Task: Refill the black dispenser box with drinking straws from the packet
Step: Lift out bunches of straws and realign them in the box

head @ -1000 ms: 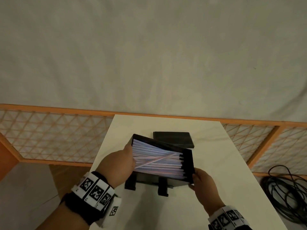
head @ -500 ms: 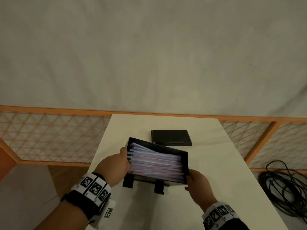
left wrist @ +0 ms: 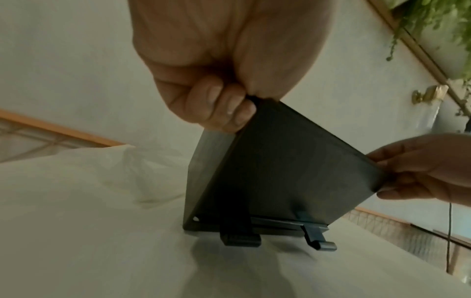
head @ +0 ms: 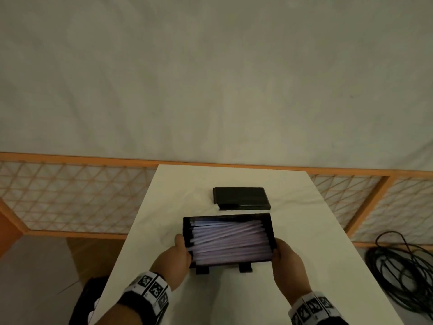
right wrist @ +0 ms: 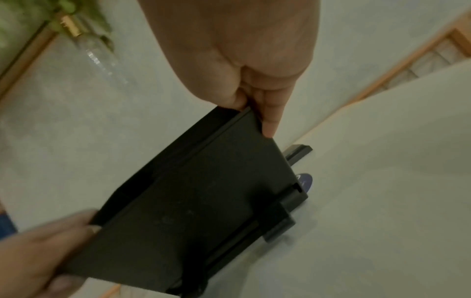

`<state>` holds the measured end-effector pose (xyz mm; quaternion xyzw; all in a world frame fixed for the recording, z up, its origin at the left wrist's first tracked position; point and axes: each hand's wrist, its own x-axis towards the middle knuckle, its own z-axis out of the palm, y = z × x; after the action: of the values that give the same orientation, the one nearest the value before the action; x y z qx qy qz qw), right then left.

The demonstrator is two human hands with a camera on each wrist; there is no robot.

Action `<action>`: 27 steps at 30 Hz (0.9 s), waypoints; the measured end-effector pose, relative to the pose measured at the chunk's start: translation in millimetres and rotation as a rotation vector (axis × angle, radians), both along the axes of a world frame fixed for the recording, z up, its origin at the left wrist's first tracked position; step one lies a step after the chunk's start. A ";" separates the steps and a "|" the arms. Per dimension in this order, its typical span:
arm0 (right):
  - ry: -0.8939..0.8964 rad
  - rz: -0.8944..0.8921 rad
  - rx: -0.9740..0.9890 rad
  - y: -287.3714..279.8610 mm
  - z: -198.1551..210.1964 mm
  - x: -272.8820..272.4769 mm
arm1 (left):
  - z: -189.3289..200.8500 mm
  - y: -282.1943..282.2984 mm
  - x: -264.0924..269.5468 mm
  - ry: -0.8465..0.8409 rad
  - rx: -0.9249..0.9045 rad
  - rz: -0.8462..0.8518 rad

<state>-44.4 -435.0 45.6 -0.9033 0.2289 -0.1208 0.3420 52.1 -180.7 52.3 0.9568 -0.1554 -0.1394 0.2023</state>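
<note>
The black dispenser box [head: 269, 228] is held just over the white table [head: 316, 231], its open top facing me and filled with pale lilac straws [head: 229, 245] lying roughly side by side. My left hand [head: 184, 250] grips its left end, thumb on the rim. My right hand [head: 280, 253] grips the right end. From the left wrist, the left fingers [left wrist: 224, 108] curl over a top corner of the box [left wrist: 280, 171], and its two feet are at the table. The right wrist view shows the right fingers [right wrist: 267, 113] on the box [right wrist: 191, 201].
The box's flat black lid [head: 241, 198] lies on the table just behind the box. Crumpled clear plastic [left wrist: 127, 171] lies left of the box. An orange lattice railing [head: 70, 195] runs behind the table. A coil of black cable [head: 403, 273] is on the floor to the right.
The box was skewed, with its left end raised; now it is square to me and nearer. Both hands came toward me with it, and the straws lie flatter.
</note>
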 end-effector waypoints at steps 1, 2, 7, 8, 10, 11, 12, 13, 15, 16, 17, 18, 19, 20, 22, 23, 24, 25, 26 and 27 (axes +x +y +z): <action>0.001 -0.001 0.001 0.2 1.6 0.0 | 1.9 -1.0 1.4 0.002 -0.004 -0.001; -0.004 0.001 -0.003 0.3 3.4 0.4 | 3.7 -1.1 2.6 0.006 -0.013 0.002; -0.086 -0.018 -0.025 -0.2 12.1 -2.4 | 10.0 2.5 0.1 -0.079 -0.051 -0.021; -0.080 -0.019 -0.023 -0.2 11.0 -2.3 | 9.6 2.1 -0.3 -0.071 -0.044 -0.027; -0.046 -0.010 -0.019 1.8 5.8 -3.1 | 8.5 0.1 0.2 -0.006 -0.026 -0.004; -0.036 -0.010 -0.017 2.5 3.3 -3.4 | 6.6 -0.7 1.1 0.017 -0.025 0.009; -0.029 -0.009 -0.008 3.2 4.2 -3.0 | 4.9 -1.0 2.4 0.024 -0.027 0.012; -0.015 -0.011 0.000 3.3 6.2 -2.3 | 4.0 -0.9 3.6 0.022 -0.032 0.009; -0.016 -0.032 -0.014 4.2 11.9 -0.8 | 5.1 -1.2 3.8 0.010 -0.025 0.009; -0.071 -0.045 -0.058 6.3 16.3 0.1 | 5.9 -2.1 3.5 0.003 -0.013 0.005; -0.145 -0.047 -0.111 10.6 22.3 1.4 | 5.5 -2.9 2.7 -0.002 -0.006 -0.001; -0.206 -0.027 -0.125 18.1 31.2 5.5 | 5.6 -3.6 2.3 -0.008 -0.002 -0.003; -0.212 0.004 -0.069 28.1 41.9 9.9 | 5.8 -5.6 2.1 -0.010 0.000 -0.007; -0.165 0.036 0.080 41.1 52.5 17.6 | 6.6 -5.8 2.1 -0.007 0.003 -0.002; -0.082 0.056 0.719 66.3 68.3 35.5 | 6.5 -6.9 2.2 0.000 -0.014 0.013; -0.082 0.036 1.095 75.9 69.9 46.9 | 6.2 -7.0 3.0 -0.002 -0.013 0.015; -0.076 -0.018 1.389 83.7 69.5 57.5 | 7.0 -7.3 3.3 -0.007 0.012 0.007; -0.057 -0.092 1.553 89.0 67.0 67.5 | 7.0 -7.7 3.6 -0.020 0.056 -0.009; -0.042 -0.159 1.620 93.4 63.9 76.2 | 8.2 -8.0 3.2 -0.030 0.104 -0.028; -0.039 -0.208 1.637 96.5 60.0 84.1 | 7.6 -8.2 3.4 -0.035 0.139 -0.043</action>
<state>39.6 -338.5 105.6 -0.3402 0.3208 0.0375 0.8831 55.4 -188.9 59.8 0.9673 -0.1693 -0.1372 0.1297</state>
